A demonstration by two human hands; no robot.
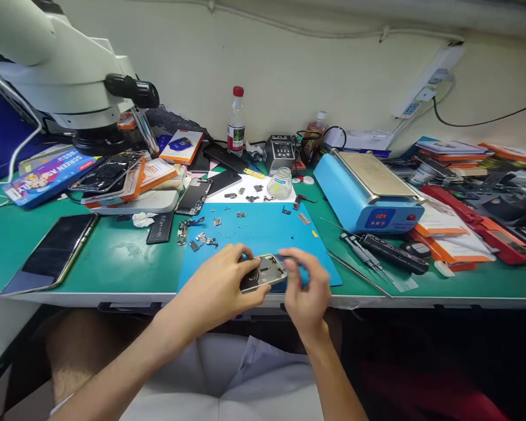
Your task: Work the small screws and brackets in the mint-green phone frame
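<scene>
— Left forearm [131,356]: position?
— Above the white shorts [228,380], leading to the left hand [225,272], its thumb and fingers pinching an opened phone housing [269,271] by its edges.
— Housing location?
— Over the near edge of the blue mat [263,231].
— Right hand [305,287] state?
— Fingers curled, just beside the housing's right end; whether they pinch anything, I cannot tell owing to blur.

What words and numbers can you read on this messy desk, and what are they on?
"SCREEN AS": blue box; the rest is unclear.
"104": display of the light-blue machine.
Too small or blurred: bottle label, battery print, orange-and-white boxes.
Held phone frame: none readable.
</scene>
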